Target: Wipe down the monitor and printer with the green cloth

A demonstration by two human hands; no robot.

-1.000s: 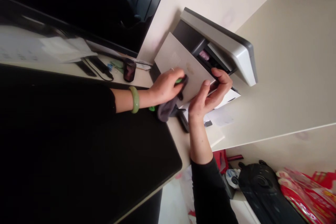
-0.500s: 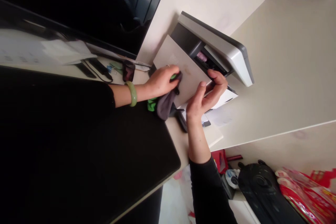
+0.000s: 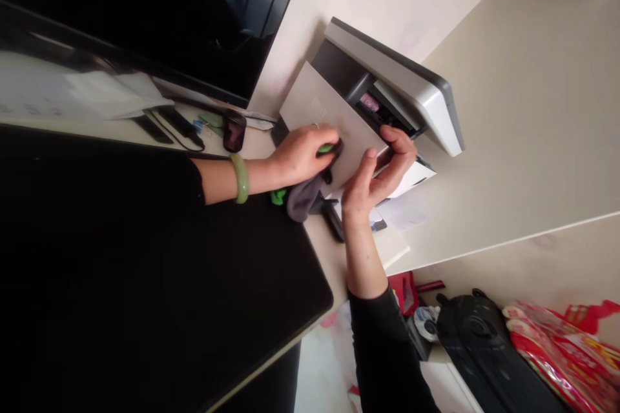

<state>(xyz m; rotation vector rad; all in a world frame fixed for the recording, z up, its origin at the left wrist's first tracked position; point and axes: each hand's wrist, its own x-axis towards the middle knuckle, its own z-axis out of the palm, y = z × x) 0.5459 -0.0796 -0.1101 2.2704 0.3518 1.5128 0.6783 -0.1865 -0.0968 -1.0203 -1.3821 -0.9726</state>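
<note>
The picture is turned on its side. My left hand (image 3: 303, 155), with a green bangle at the wrist, is closed on a grey and green cloth (image 3: 303, 197) and presses it against the pale grey front flap (image 3: 322, 113) of a printer (image 3: 411, 93). My right hand (image 3: 382, 171) grips the edge of that flap, thumb on its face and fingers curled behind it. The printer's scanner lid is raised, showing dark insides with a pink part.
A black desk mat (image 3: 169, 284) covers the desk near me. A dark monitor (image 3: 145, 6), papers (image 3: 97, 93), black cables and a small dark object (image 3: 235, 131) lie at the far side. Below the desk are a black rounded object (image 3: 484, 342) and red packages (image 3: 557, 348).
My left hand with the cloth slid back and forth a little across the flap. My right hand kept its grip. The view shifted slightly.
</note>
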